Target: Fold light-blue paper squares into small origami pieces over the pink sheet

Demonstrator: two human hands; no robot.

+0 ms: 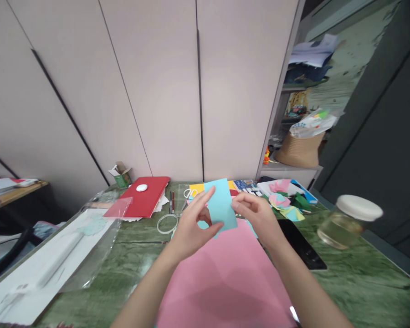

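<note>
A light blue paper rectangle (222,205) is held up, slightly tilted, above the far end of a large pink sheet (225,282). My left hand (194,223) grips it from the left, with the thumb near its lower edge and a finger at its upper left. At the paper's right edge, my right hand (254,214) has its thumb and forefinger pinched together on it; the other fingers are curled. More light blue paper shows partly behind the left hand and below the held piece.
On the green table (136,255) lie a red folder (146,200), tape ring (167,224), white-handled scissors (190,193), pens, coloured paper scraps (290,207) and a black tablet (302,246). A lidded jar (348,223) stands right; a plastic sleeve (99,255) lies left.
</note>
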